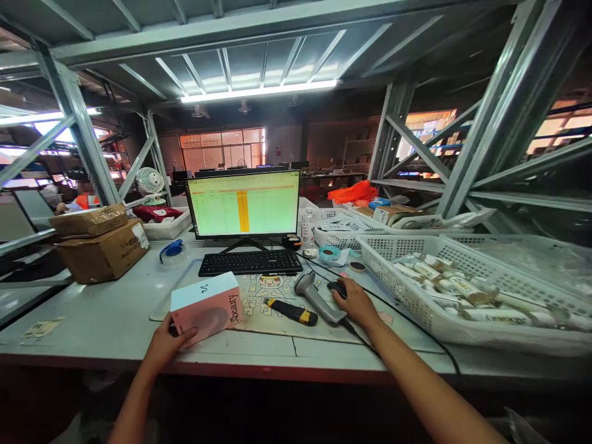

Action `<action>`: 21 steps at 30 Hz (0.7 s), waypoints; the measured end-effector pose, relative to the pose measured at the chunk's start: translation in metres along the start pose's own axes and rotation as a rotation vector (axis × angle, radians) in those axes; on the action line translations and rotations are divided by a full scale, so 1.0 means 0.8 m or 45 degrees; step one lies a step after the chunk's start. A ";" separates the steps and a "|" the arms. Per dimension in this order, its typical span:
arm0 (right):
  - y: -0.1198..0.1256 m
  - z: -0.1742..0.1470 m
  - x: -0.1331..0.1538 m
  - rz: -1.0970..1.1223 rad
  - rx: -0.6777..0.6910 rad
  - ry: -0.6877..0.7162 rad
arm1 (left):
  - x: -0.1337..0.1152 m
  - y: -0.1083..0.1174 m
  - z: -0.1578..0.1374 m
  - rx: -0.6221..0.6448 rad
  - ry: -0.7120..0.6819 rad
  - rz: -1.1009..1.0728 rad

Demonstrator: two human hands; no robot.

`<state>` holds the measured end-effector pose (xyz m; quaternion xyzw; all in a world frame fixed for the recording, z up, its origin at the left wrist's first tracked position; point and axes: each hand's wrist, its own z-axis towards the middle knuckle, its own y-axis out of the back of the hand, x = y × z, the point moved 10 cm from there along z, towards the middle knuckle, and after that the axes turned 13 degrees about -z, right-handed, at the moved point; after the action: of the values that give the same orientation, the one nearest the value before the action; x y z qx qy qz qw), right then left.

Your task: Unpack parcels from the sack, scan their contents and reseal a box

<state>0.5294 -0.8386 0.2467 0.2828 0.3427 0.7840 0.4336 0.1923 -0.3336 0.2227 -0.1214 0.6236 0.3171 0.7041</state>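
Observation:
My left hand [167, 345] is closed on the lower left corner of a pink and white box [208, 311], thumb across its front. The box is tilted, and the lettering on its side is upside down. My right hand [354, 301] rests over a black computer mouse [337, 288] on the patterned desk mat [259, 330]. Just left of that hand lies a grey barcode scanner [319, 301], its cable running toward me. Between scanner and box is a black and yellow utility knife [291, 311].
A monitor [268, 203] showing a spreadsheet stands behind the black keyboard [250, 263]. Cardboard boxes [104, 250] are stacked at left. On the right, a white basket [444, 320] holds several white tubes. Tape rolls [329, 254] and a bottle [308, 228] sit near the monitor. Metal shelf posts flank the desk.

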 end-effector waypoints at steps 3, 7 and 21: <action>0.029 0.005 0.002 0.105 -0.124 -0.028 | -0.004 0.011 0.000 -0.053 -0.007 0.022; 0.093 0.018 0.023 0.222 -0.298 -0.122 | -0.003 0.018 0.002 -0.050 0.024 0.029; 0.031 -0.143 0.495 1.343 0.685 0.551 | -0.019 0.089 -0.103 -0.029 -0.008 -0.336</action>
<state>0.2489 -0.5354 0.2551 0.3480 0.4222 0.8181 -0.1770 0.0830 -0.3301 0.2369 -0.2094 0.5965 0.2290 0.7402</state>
